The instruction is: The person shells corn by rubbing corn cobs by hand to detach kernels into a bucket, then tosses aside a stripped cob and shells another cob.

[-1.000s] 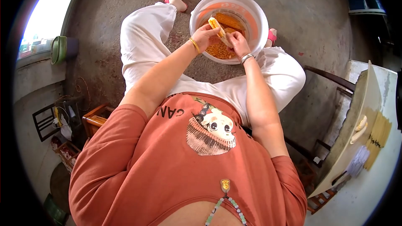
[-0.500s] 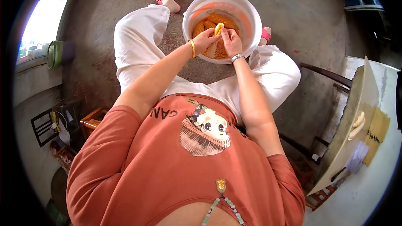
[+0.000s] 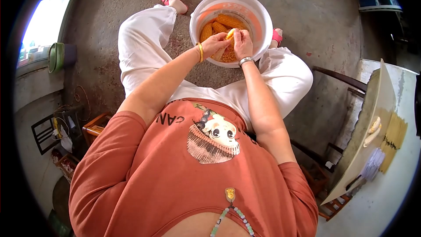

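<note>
My left hand [image 3: 214,44], with a gold bangle at the wrist, is closed around the lower part of a yellow corn cob [image 3: 230,34]. Against the cob's upper end presses my right hand [image 3: 242,45], its fingers closed and a silver bangle on that wrist. Both hands are over a white bucket [image 3: 264,22] between my knees. Inside it lie several whole corn cobs [image 3: 229,20] toward the far side. Loose corn kernels [image 3: 227,56] cover the near part of the bottom. My fingers hide much of the held cob.
On the right, a board on a table [image 3: 351,166] carries pale cobs [image 3: 372,132]. A dark chair rail [image 3: 340,78] juts out beside my right knee. At left are a green bin [image 3: 56,58] and a wooden stool [image 3: 97,124]. Concrete floor [image 3: 302,13] surrounds the bucket.
The cob has tilted to the right, and my right hand now covers more of its upper end. My left hand stays nearly in place. The bucket has shifted slightly left in view.
</note>
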Demonstrator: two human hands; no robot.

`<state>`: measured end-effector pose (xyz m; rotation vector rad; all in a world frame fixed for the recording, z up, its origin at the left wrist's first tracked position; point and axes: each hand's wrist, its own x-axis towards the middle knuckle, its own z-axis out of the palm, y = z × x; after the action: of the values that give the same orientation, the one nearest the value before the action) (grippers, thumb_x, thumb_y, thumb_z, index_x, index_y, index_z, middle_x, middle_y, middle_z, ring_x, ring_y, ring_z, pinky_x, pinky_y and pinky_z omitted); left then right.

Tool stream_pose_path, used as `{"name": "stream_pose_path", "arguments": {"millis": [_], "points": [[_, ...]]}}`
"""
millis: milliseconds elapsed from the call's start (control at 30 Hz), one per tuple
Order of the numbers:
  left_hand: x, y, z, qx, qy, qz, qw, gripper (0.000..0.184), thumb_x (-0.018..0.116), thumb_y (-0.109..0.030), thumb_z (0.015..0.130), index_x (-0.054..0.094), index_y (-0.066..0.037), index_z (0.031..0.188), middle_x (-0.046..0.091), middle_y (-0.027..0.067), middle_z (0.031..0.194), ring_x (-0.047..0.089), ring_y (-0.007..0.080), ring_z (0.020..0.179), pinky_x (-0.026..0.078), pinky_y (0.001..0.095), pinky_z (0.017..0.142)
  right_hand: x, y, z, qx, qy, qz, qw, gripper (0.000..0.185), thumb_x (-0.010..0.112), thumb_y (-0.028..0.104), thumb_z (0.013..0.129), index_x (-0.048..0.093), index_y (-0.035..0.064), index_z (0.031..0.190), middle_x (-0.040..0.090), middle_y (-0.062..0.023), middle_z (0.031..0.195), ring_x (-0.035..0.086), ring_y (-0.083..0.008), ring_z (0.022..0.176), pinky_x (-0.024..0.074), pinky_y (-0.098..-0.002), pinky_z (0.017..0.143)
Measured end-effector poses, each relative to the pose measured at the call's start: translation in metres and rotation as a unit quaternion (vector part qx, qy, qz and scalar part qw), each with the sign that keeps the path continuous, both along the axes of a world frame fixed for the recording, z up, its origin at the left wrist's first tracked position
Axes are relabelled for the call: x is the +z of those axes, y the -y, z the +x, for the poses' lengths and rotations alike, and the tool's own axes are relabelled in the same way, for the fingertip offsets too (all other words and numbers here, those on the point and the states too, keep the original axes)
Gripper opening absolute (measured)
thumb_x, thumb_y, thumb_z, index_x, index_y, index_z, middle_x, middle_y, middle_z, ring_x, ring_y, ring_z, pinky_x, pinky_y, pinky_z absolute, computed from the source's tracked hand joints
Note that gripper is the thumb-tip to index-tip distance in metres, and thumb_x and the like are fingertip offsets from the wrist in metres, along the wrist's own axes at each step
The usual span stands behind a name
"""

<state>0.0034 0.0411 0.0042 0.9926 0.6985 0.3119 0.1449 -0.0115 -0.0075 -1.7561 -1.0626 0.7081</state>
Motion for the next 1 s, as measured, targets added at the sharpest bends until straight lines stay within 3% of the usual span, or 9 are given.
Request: {"name": "stream_pose_path", "arguments": {"millis": [133, 233, 533, 733, 767, 800, 867, 900, 1000], "points": [[0.001, 0.001, 0.003, 0.003, -0.021, 0.008, 1.000, 0.026, 0.056, -0.025, 0.092, 0.052, -0.005, 0.108, 0.056, 0.0018, 0.089, 0.054, 0.0093, 0.079, 0.048, 0.0248, 0.073, -0.004, -0.004, -0.001, 0.002, 0.042, -0.011, 0.999, 0.041, 0.043, 0.040, 0.094, 0.056, 0.0021, 0.090, 0.063, -0.0205, 0.082, 0.060, -0.0392, 0.079, 0.0476, -0.0445, 0.069], [-0.005, 0.002, 0.007, 0.016, -0.028, 0.020, 0.999, 0.023, 0.055, -0.024, 0.092, 0.051, -0.005, 0.104, 0.056, 0.0030, 0.088, 0.055, 0.0097, 0.077, 0.049, 0.0250, 0.069, -0.010, -0.005, -0.001, -0.003, 0.038, -0.050, 0.998, 0.048, 0.037, 0.043, 0.096, 0.058, 0.0005, 0.090, 0.063, -0.0193, 0.084, 0.061, -0.0356, 0.080, 0.0469, -0.0411, 0.070], [-0.005, 0.002, 0.007, 0.018, -0.053, 0.027, 0.998, 0.022, 0.053, -0.023, 0.093, 0.050, -0.004, 0.102, 0.056, 0.0030, 0.084, 0.055, 0.0104, 0.073, 0.049, 0.0252, 0.068, -0.018, -0.013, -0.003, -0.026, 0.073, -0.045, 0.996, 0.038, 0.039, 0.030, 0.091, 0.059, -0.0022, 0.091, 0.062, -0.0241, 0.089, 0.059, -0.0407, 0.083, 0.0464, -0.0447, 0.074], [-0.007, 0.005, 0.009, 0.021, -0.100, 0.087, 0.991, 0.021, 0.052, -0.023, 0.093, 0.050, -0.004, 0.102, 0.055, 0.0031, 0.083, 0.054, 0.0107, 0.069, 0.049, 0.0251, 0.064, -0.026, -0.015, 0.003, -0.023, -0.108, -0.070, 0.991, 0.053, 0.040, 0.045, 0.093, 0.061, -0.0039, 0.093, 0.063, -0.0232, 0.086, 0.061, -0.0378, 0.081, 0.0464, -0.0416, 0.071], [-0.007, 0.003, 0.009, 0.011, -0.094, 0.072, 0.993, 0.022, 0.052, -0.023, 0.093, 0.050, -0.004, 0.103, 0.055, 0.0032, 0.083, 0.054, 0.0108, 0.069, 0.048, 0.0258, 0.063, -0.024, -0.016, 0.003, -0.007, -0.087, -0.086, 0.992, 0.057, 0.041, 0.050, 0.091, 0.061, -0.0030, 0.092, 0.064, -0.0228, 0.084, 0.061, -0.0372, 0.081, 0.0467, -0.0406, 0.070], [-0.009, 0.002, 0.008, 0.017, -0.089, 0.066, 0.994, 0.022, 0.052, -0.023, 0.094, 0.050, -0.004, 0.104, 0.055, 0.0033, 0.084, 0.054, 0.0109, 0.069, 0.049, 0.0260, 0.063, -0.011, -0.013, -0.002, 0.012, -0.076, -0.080, 0.994, 0.056, 0.042, 0.050, 0.092, 0.062, -0.0014, 0.090, 0.063, -0.0110, 0.078, 0.060, -0.0213, 0.074, 0.0460, -0.0326, 0.068], [-0.014, 0.001, 0.006, 0.030, -0.080, 0.056, 0.995, 0.022, 0.051, -0.024, 0.094, 0.050, -0.004, 0.104, 0.055, 0.0034, 0.084, 0.055, 0.0110, 0.069, 0.049, 0.0263, 0.063, -0.009, -0.009, -0.009, 0.027, -0.020, -0.078, 0.996, 0.054, 0.042, 0.051, 0.092, 0.062, 0.0002, 0.093, 0.064, -0.0146, 0.080, 0.062, -0.0271, 0.078, 0.0463, -0.0350, 0.070], [-0.015, 0.001, 0.005, 0.029, -0.065, 0.043, 0.997, 0.022, 0.050, -0.024, 0.094, 0.050, -0.005, 0.105, 0.055, 0.0036, 0.085, 0.056, 0.0116, 0.071, 0.050, 0.0261, 0.064, -0.012, -0.010, -0.011, 0.023, -0.010, -0.088, 0.996, 0.049, 0.041, 0.046, 0.093, 0.062, 0.0012, 0.096, 0.064, -0.0202, 0.085, 0.061, -0.0355, 0.083, 0.0470, -0.0398, 0.073], [-0.017, 0.001, 0.005, 0.036, -0.048, 0.020, 0.998, 0.021, 0.050, -0.023, 0.094, 0.050, -0.005, 0.105, 0.056, 0.0037, 0.086, 0.056, 0.0120, 0.073, 0.051, 0.0261, 0.066, -0.020, -0.010, -0.011, 0.025, 0.061, -0.079, 0.995, 0.046, 0.038, 0.040, 0.095, 0.060, 0.0005, 0.096, 0.063, -0.0230, 0.087, 0.060, -0.0394, 0.084, 0.0473, -0.0434, 0.073]]}}
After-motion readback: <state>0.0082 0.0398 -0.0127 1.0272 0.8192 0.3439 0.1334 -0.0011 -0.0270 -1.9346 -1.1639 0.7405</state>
